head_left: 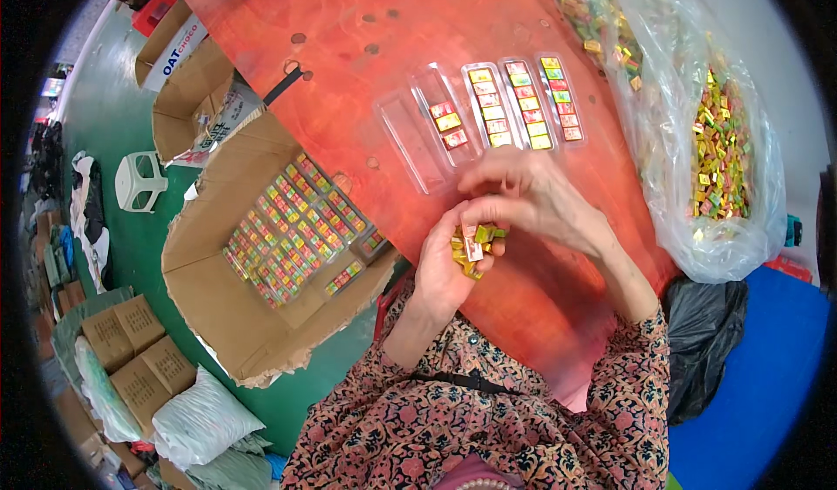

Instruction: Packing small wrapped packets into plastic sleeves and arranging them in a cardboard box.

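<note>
My left hand (443, 268) is cupped palm up in front of my chest, closed round several small foil-wrapped candies (471, 253), gold, green and red. Over it reaches my right hand (532, 195), its thumb and fingers bent together at the candies; whatever is between its fingertips is hidden. Beyond the hands, narrow clear plastic trays stand side by side on the red table (366, 89). The leftmost tray (408, 148) is bare, while the tray beside it (429, 80) contains three candies (448, 120). Longer rows of candies (527, 98) lie in the trays farther right.
Clear bags of loose candies (722, 154) lie along the table's right side. Below them hangs a black plastic bag (704, 333). At the left, an open cardboard box (200, 298) holds filled trays (296, 228). A white stool (141, 182) and stacked cartons (144, 359) stand on the green floor.
</note>
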Available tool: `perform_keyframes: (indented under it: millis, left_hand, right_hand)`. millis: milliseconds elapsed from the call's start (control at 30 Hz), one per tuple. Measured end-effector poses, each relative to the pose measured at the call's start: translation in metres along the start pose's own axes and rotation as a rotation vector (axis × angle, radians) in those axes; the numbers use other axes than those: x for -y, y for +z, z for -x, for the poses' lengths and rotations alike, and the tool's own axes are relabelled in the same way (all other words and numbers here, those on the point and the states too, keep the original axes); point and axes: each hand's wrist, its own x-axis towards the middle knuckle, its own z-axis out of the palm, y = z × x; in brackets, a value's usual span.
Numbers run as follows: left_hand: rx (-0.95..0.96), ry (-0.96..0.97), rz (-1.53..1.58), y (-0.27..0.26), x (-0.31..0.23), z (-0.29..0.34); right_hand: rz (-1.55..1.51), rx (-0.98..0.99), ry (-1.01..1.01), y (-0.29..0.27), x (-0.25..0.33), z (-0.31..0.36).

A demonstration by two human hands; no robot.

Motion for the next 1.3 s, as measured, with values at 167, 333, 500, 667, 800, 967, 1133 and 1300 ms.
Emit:
perform_keyframes:
  millis: [167, 333, 500, 667, 800, 967, 1133, 1300]
  left_hand:
    - [-0.039, 0.024, 0.06, 0.003, 0.004, 0.003]
    - [-0.05, 0.026, 0.006, 0.001, 0.005, -0.003]
    - [-0.045, 0.042, -0.022, 0.008, 0.002, 0.002]
    - [-0.017, -0.008, -0.001, 0.007, -0.002, 0.001]
    - [0.024, 0.028, -0.047, 0.005, 0.002, -0.002]
    - [0.016, 0.03, -0.03, 0.005, -0.001, 0.002]
    - [0.022, 0.029, -0.025, 0.005, 0.001, 0.001]
    - [-0.017, 0.029, -0.021, 0.011, -0.001, 0.0]
  right_hand:
    - [0.383, 0.01, -0.337, 0.012, -0.009, 0.011]
    - [0.161, 0.201, -0.119, -0.001, -0.003, -0.002]
    - [0.149, 0.195, -0.157, -0.002, 0.001, -0.014]
    - [0.027, -0.45, -0.076, -0.009, -0.01, -0.066]
    - [0.121, -0.595, -0.212, 0.002, -0.042, -0.095]
    - [0.403, -0.662, -0.272, 0.016, -0.044, -0.098]
    - [0.527, -0.64, -0.292, 0.009, -0.05, -0.095]
    - [0.307, -0.391, -0.258, -0.008, -0.03, -0.073]
